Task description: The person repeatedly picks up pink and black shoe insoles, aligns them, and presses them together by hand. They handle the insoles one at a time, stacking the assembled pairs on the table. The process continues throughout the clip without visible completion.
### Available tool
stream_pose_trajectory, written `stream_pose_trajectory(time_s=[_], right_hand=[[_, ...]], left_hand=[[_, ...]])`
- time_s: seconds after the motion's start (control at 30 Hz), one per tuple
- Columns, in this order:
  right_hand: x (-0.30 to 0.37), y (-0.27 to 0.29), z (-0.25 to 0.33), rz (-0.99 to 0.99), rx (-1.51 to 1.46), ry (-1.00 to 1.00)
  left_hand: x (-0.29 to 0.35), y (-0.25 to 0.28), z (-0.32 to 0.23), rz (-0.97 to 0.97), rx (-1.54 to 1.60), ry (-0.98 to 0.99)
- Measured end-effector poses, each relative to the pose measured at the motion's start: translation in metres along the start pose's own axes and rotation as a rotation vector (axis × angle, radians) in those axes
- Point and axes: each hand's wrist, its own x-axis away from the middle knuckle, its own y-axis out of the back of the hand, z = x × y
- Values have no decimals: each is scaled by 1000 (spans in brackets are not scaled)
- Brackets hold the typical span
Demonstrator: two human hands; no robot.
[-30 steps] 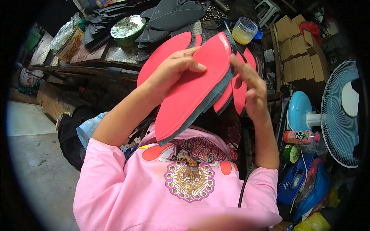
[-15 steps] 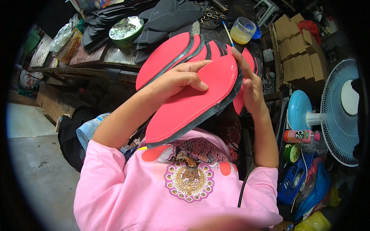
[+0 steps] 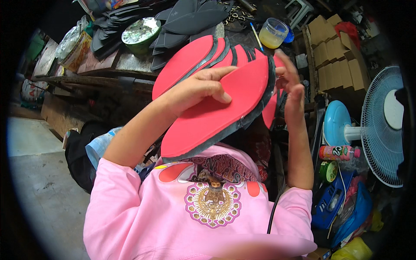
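Observation:
My left hand [image 3: 197, 89] grips a large red sandal sole with a dark rim [image 3: 221, 117], held flat in front of my chest above my pink shirt. My right hand [image 3: 291, 93] is raised at the sole's right edge, fingers spread apart, touching or just beside the rim. Behind the held sole, several more red soles [image 3: 190, 58] lie fanned out in an overlapping row on the workbench. Further red soles [image 3: 269, 110] show below my right hand, partly hidden.
Dark grey soles [image 3: 190, 19] are piled at the back of the workbench, beside a green round tin [image 3: 141, 32] and a cup of yellow liquid [image 3: 273, 34]. Cardboard boxes [image 3: 333, 47], a white and blue fan [image 3: 383, 125], a bottle [image 3: 340, 152] stand right. Concrete floor [image 3: 39, 190] lies left.
The held red sole has tipped from steeply tilted to nearly flat and dropped toward my chest. My right hand has come off its edge and opened its fingers.

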Motion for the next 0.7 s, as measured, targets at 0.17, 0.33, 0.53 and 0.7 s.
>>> stream_pose_trajectory(time_s=[0.17, 0.33, 0.53, 0.7], right_hand=[[18, -11, 10, 101, 83, 113], [24, -8, 17, 232, 22, 126], [28, -16, 29, 51, -333, -204], [20, 9, 9, -69, -180, -327]], left_hand=[[-2, 3, 1, -31, 108, -42], [-5, 1, 3, -165, 240, -133], [-18, -14, 21, -193, 80, -66], [-13, -1, 14, -153, -151, -12]])
